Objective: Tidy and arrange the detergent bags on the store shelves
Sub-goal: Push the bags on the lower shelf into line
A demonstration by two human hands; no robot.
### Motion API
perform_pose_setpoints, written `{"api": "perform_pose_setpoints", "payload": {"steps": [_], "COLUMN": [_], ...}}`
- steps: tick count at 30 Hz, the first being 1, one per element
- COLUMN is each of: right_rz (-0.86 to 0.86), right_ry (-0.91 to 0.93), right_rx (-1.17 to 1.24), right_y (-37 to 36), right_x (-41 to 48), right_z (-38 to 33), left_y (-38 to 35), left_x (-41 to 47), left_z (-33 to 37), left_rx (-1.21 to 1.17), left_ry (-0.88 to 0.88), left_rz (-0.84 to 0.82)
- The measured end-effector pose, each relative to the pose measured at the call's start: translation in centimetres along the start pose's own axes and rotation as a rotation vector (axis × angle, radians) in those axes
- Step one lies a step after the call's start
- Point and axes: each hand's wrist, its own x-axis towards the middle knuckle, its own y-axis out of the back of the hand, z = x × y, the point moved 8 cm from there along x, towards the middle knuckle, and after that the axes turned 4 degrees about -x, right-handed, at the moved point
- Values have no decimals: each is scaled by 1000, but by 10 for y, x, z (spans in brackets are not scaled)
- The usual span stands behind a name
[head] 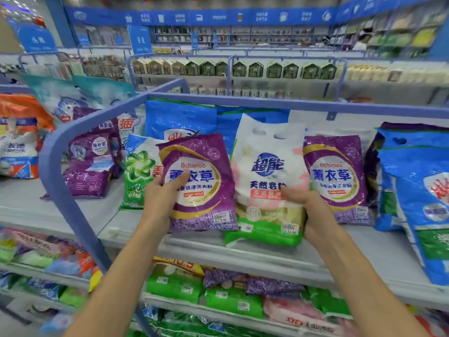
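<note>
My left hand [162, 199] grips a small purple detergent bag [201, 186] by its left edge, thumb across the front, holding it upright over the top shelf [255, 254]. My right hand [308, 210] holds the lower right side of a white and green detergent bag [267, 166] standing beside it. A second purple bag [336, 176] leans upright just to the right. Behind them stand blue bags [179, 117], and a green and white bag [139, 171] sits to the left.
Large blue bags [418, 190] lean at the right end of the shelf. A blue metal rail [63, 147] frames the shelf's left corner, with purple bags [91, 164] beyond it. Lower shelves hold several green, purple and pink bags [233, 300].
</note>
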Motion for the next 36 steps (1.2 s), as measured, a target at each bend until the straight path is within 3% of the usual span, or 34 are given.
{"api": "perform_pose_setpoints", "payload": {"steps": [3,6,8,10,12,14,16,18,25,34,36], "right_rz": [39,74,107,129,135,135,143,132,151,278,265], "right_ry": [136,217,247,268,293,313,331,359,396,499,454], "right_rx": [24,55,75,94,86,74,82,69,47,-47,-21], "right_y": [20,38,49,59,66,67,68,66,58,65,78], "right_x": [-12,-31,-44,-57,-69,-77,-85,-92,-123,-183,-196], "right_z": [-24,-39,-41,-41,-42,-43,-44,-46,-44,-52,-49], "left_y": [-9,-31,-49,-67,-91,-118,-144,-162,-167,-153,-159], "left_x": [7,8,1,-18,-47,-76,-105,-115,-124,-179,-198], "left_z": [4,5,5,15,22,17,9,7,21,30,22], "left_rx": [-41,78,314,589,719,630,368,231,30,-127,-184], "left_ry": [-36,-96,-187,-396,-537,-487,-253,-147,-113,-92,-34], "left_rz": [65,42,27,50,-53,-322,-606,-727,-727,-511,-563]}}
